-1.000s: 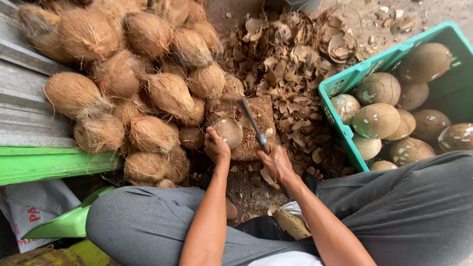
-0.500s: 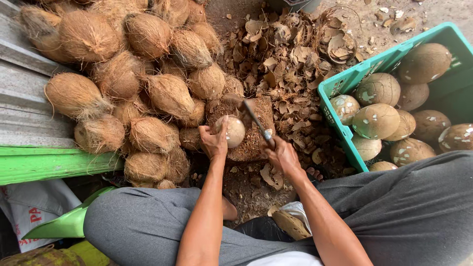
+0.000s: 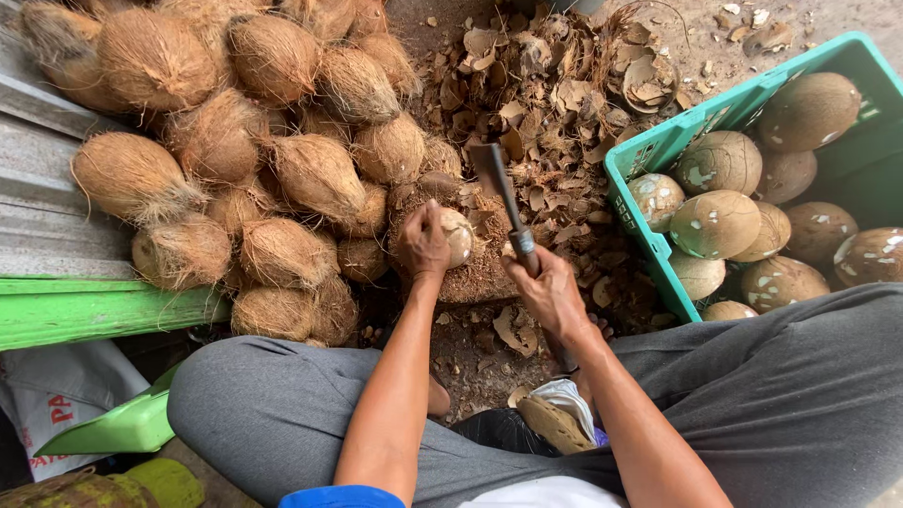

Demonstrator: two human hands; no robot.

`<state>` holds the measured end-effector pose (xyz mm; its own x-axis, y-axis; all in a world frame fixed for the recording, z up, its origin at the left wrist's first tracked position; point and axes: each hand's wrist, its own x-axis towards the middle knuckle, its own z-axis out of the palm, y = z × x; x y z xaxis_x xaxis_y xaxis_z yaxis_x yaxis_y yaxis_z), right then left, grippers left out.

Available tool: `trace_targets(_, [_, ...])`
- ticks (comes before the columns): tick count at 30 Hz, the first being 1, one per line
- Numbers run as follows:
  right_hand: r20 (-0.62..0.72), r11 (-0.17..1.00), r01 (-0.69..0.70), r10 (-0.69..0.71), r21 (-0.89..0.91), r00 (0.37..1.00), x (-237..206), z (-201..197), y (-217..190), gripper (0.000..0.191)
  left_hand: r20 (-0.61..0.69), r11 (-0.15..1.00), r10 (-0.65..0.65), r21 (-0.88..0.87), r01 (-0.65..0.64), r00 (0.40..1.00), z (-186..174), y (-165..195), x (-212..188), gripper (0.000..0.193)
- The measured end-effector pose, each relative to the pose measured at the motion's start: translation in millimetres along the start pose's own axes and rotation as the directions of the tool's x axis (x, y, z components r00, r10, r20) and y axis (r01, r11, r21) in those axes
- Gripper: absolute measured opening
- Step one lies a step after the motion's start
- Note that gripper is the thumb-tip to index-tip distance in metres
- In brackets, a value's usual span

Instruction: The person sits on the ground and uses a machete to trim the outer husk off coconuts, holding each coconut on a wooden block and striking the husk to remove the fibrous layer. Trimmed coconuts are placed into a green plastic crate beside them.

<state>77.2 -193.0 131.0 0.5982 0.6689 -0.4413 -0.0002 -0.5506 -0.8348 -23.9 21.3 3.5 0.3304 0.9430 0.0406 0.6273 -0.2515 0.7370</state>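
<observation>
My left hand [image 3: 422, 241] grips a partly peeled coconut [image 3: 458, 235] and holds it down on a wooden chopping block [image 3: 475, 271] strewn with shell bits. My right hand [image 3: 544, 290] is closed on the handle of a cleaver [image 3: 500, 193]. Its blade is raised and points away from me, just right of the coconut and over the shell scraps. My knees, in grey trousers, frame the block on both sides.
A heap of brown husked coconuts [image 3: 254, 141] lies at the left and far side. A green plastic crate [image 3: 658, 160] at the right holds several peeled coconuts [image 3: 715, 224]. Broken shell pieces [image 3: 555, 85] cover the ground beyond the block. A green board [image 3: 94, 310] runs along the left.
My left hand has turned the coconut on the block and shifted over it. My right hand has lifted the cleaver from low across the block to a raised position.
</observation>
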Motion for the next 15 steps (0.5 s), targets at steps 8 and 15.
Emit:
trace_targets(8, [0.090,0.987,-0.032,0.018,0.156,0.996,-6.6,11.5,0.5,0.022,-0.074,0.997,0.001,-0.083,-0.008,0.997,1.2,6.7,-3.8,0.057])
trace_targets(15, [0.001,0.939,0.011,-0.012,0.343,1.000,-10.6,19.6,-6.4,0.018,-0.093,0.995,-0.049,-0.088,0.041,0.994,-3.5,1.5,-8.2,0.050])
